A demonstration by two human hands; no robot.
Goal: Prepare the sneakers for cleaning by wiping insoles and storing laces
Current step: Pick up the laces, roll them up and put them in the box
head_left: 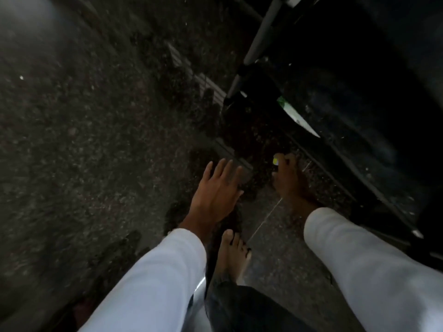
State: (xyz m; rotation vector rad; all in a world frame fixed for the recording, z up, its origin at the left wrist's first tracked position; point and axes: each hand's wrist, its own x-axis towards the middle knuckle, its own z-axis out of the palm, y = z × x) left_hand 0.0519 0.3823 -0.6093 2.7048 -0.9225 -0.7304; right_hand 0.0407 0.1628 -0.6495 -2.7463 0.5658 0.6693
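The view is dark and blurred, looking down at a speckled stone floor [96, 140]. My left hand [215, 190] hangs over the floor with its fingers spread and nothing in it. My right hand [291, 180] is closed around a small object with a yellow tip [275, 161]; what it is cannot be told. Both arms wear white sleeves. No sneakers, insoles or laces can be made out.
My bare foot [233, 252] stands on the floor below my left hand, under a dark trouser leg. A dark piece of furniture with a grey metal leg [261, 32] fills the upper right. A white and green strip [297, 118] lies beneath it.
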